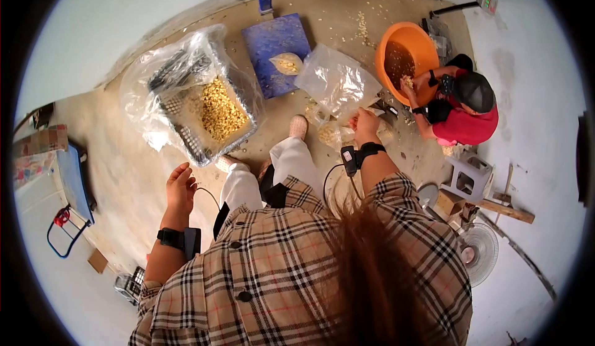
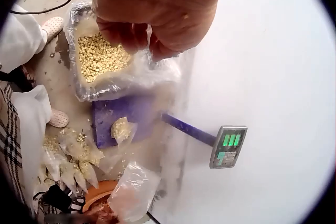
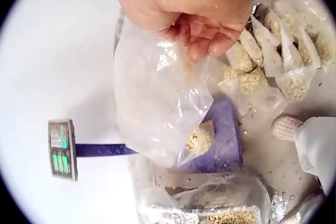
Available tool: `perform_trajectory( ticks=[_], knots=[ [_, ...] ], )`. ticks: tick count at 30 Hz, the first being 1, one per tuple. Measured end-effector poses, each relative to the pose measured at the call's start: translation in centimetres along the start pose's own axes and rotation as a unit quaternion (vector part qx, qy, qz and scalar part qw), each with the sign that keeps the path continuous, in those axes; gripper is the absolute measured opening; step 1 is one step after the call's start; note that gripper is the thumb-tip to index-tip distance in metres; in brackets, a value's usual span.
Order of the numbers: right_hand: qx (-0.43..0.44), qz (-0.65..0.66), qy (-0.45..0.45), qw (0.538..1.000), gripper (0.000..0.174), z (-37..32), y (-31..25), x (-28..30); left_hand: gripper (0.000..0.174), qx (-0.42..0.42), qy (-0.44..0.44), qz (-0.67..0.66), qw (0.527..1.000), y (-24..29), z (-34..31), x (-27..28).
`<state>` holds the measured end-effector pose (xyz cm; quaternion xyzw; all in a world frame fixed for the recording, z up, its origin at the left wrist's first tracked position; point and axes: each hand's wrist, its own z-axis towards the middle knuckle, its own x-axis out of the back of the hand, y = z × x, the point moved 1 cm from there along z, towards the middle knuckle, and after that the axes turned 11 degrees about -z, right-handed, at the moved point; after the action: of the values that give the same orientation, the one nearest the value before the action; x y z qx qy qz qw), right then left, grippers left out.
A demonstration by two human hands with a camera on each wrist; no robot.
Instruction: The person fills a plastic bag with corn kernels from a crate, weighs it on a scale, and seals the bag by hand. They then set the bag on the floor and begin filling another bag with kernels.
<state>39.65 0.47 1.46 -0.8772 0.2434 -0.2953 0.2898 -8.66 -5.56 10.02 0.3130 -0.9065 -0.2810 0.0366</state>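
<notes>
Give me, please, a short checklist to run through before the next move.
1. Clear bag in the right hand: ok, the fingers pinch it.
2. Left hand free: cannot tell whether its fingers hold anything.
3. Kernels at hand: ok, a heap lies in the plastic-lined crate.
4. Blue scale platform unloaded: not ok, a small filled bag sits on it.
5. Scale display lit: ok, it glows green.
6. Weight reading: cannot tell, the digits are too blurred.
</notes>
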Motion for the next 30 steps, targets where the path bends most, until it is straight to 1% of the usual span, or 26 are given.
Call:
perform_trajectory(
  ticks=[2,3,6,9,12,13,14,15,16,18,19,22,23,25,26,28,29,30],
  knots=[
    [-0.021,0.001,0.034,0.999,0.019,1.3,0.9,2.2,0.019,0.005,0.004,0.024,1.000,0.0,-0.2,-1.3],
    [-0.030,0.010,0.008,0.999,0.018,3.2,2.3,4.0,0.019,0.005,0.006,0.039,0.999,0.0,-0.8,-2.2],
    [-0.026,0.042,0.042,0.998,0.022,4.1,3.3,6.5,0.021,0.010,-0.004,0.072,0.997,-0.6,0.3,-4.0],
    [-0.061,0.046,0.060,0.995,0.025,7.4,6.5,9.0,0.020,0.024,-0.010,0.085,0.996,-1.6,0.7,-4.8],
    [-0.079,-0.003,0.084,0.993,0.029,9.7,8.2,11.3,0.018,0.030,0.000,0.101,0.994,-2.5,0.4,-6.3],
    [-0.035,-0.054,0.033,0.997,0.031,12.3,11.0,13.0,0.018,0.033,0.003,0.111,0.993,-2.7,0.4,-6.7],
    [0.024,-0.255,0.051,0.965,0.022,15.8,14.3,14.7,0.018,0.037,0.007,0.121,0.992,-3.0,0.4,-7.1],
    [0.082,-0.446,0.062,0.889,0.013,19.2,17.9,16.2,0.018,0.038,0.007,0.125,0.991,-3.3,0.5,-7.4],
    [0.070,-0.502,0.055,0.861,0.011,20.0,18.7,16.6,0.017,0.040,0.009,0.130,0.991,-3.5,0.6,-7.7],
    [0.050,-0.608,0.038,0.791,0.018,21.1,20.0,17.4,0.017,0.042,0.013,0.139,0.989,-4.1,0.6,-8.1],
    [0.049,-0.606,0.042,0.793,0.018,21.2,20.3,17.3,0.017,0.043,0.014,0.142,0.989,-4.3,0.8,-8.4],
    [0.102,-0.571,0.078,0.811,0.007,23.6,24.1,17.9,0.019,0.046,0.011,0.152,0.987,-5.1,1.5,-8.0],
    [0.128,-0.545,0.089,0.824,0.014,23.4,23.6,17.7,0.019,0.047,0.011,0.154,0.987,-5.4,1.6,-8.2],
    [0.114,-0.514,0.088,0.846,0.027,23.0,22.3,17.6,0.018,0.054,0.013,0.155,0.986,-6.2,1.7,-8.4],
    [0.075,-0.507,0.079,0.855,0.028,22.0,20.7,17.1,0.018,0.060,0.013,0.153,0.986,-6.5,1.9,-8.2],
    [0.051,-0.506,0.052,0.860,0.029,22.2,20.6,16.5,0.018,0.067,0.012,0.149,0.986,-7.3,2.6,-7.9],
    [0.067,-0.511,0.034,0.857,0.030,22.7,20.5,16.3,0.019,0.069,0.013,0.147,0.987,-7.7,3.0,-7.7],
    [0.067,-0.486,0.033,0.871,0.031,23.1,20.6,15.9,0.019,0.071,0.013,0.145,0.987,-8.1,3.3,-7.5]
  ],
)
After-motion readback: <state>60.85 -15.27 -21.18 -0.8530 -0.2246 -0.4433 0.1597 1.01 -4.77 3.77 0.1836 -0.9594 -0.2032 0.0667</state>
